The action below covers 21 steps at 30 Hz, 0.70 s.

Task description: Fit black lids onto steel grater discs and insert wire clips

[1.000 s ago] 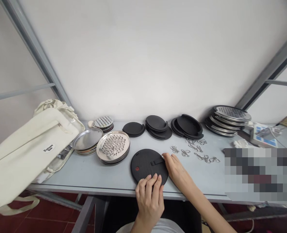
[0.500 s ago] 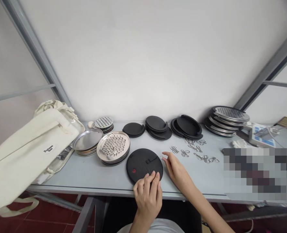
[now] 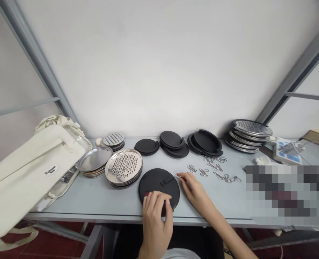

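Note:
A black round disc (image 3: 159, 183) with a small tab and a red dot lies flat near the table's front edge. My left hand (image 3: 156, 216) rests on the disc's near rim, fingers curled over it. My right hand (image 3: 194, 190) sits just right of the disc, thumb and forefinger pinched on a small metal wire clip (image 3: 177, 176) beside the disc's tab. More wire clips (image 3: 214, 168) lie scattered to the right.
Stacks of perforated metal grater plates (image 3: 123, 167) and plain metal plates (image 3: 94, 159) stand left of the disc. Black discs (image 3: 172, 142) are stacked by the wall, more grater plates (image 3: 249, 133) at the right. A cream fabric bag (image 3: 27, 169) covers the left end of the grey table (image 3: 100, 199).
The disc has shifted left and my left hand has slid leftward along its near rim. My right hand left the tab, then closed on a wire clip beside it.

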{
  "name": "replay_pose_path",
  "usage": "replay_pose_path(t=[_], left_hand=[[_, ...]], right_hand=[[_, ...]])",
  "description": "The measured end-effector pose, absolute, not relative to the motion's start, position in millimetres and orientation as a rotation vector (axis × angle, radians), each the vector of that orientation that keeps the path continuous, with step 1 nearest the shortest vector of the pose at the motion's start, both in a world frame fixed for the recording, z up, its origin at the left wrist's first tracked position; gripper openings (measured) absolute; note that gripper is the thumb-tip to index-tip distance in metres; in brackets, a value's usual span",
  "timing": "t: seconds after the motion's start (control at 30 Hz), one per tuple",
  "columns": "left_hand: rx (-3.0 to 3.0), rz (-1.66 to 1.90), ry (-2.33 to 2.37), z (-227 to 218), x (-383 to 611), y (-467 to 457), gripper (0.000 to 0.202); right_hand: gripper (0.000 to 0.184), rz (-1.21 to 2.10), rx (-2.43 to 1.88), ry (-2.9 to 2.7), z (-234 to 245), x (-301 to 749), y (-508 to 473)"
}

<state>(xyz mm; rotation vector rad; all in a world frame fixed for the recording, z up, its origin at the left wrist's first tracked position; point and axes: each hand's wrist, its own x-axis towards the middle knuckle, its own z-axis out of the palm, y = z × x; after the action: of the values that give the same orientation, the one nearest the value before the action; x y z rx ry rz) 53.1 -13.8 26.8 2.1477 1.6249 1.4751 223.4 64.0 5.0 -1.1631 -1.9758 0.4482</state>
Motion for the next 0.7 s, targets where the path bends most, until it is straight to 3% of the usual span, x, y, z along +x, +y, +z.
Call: replay_pose_path(t=[0.13,0.33,0.7], left_hand=[[2.484,1.051,1.443,54,34,21,0.015],[2.580,0.728,1.174,59,31,58,0.022],[2.579,0.829,1.291,38,36,61,0.034]], right_hand=[[0.017,0.513,-1.161,-1.971,8,224,63],[0.013,0.425,-1.221,-1.951,11,224,61],[0.015,0.506,-1.257,-1.902,18,226,61]])
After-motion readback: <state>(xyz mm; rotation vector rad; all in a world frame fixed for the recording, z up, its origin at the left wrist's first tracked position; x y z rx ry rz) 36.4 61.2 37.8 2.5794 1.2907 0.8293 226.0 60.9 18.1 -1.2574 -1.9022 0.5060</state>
